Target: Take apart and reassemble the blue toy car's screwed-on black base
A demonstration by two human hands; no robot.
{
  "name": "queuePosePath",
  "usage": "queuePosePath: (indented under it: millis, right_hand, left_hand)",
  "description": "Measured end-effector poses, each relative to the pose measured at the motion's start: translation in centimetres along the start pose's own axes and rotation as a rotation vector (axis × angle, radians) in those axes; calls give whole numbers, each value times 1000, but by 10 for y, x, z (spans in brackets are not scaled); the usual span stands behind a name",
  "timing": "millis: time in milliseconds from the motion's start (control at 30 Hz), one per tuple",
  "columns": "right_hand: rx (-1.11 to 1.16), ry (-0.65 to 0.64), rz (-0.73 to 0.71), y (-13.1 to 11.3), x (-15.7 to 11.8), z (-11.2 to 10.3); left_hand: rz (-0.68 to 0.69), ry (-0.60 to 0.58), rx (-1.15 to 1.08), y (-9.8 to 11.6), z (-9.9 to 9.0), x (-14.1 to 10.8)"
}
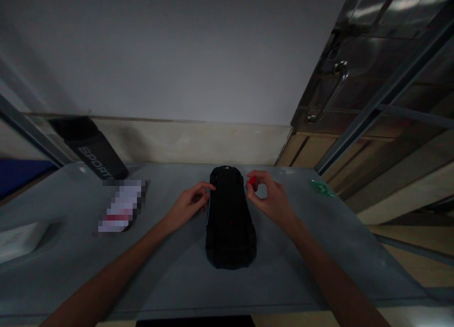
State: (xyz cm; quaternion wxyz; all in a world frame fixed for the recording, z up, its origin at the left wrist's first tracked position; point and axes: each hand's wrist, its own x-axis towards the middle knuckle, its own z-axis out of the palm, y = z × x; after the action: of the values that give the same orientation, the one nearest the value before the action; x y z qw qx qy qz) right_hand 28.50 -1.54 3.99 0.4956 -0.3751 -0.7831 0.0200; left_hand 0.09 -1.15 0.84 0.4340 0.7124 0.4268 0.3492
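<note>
A black, car-shaped object [230, 223] lies lengthwise on the grey table [170, 275], its narrower end toward the wall. At its upper left edge is my left hand [191, 203], index finger stretched onto the object and the other fingers loosely bent, with nothing seen in them. Just off its upper right side, my right hand [267, 197] pinches a small red piece [252, 181] between thumb and index finger. A tiny red spot shows on the dark surface of the black object, whose finer details are too dark to make out.
At the back left, a black bottle marked SPORT [97, 154] leans near a partly pixelated phone-like item [122, 206]. A white object [23, 241] sits at the left edge, a green plastic piece [322, 188] at the right. A wall [184, 140] borders the table's back.
</note>
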Motion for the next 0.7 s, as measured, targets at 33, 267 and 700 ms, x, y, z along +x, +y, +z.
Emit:
queuePosePath:
  millis: [33, 267, 700]
  right_hand:
    - [2, -6, 17, 0, 0, 0]
    - [39, -10, 55, 0, 2, -1]
    - [0, -22, -5, 2, 0, -2]
  left_hand:
    - [3, 3, 1, 0, 0, 0]
    - [21, -4, -22, 0, 0, 0]
    - [36, -1, -35, -2, 0, 1]
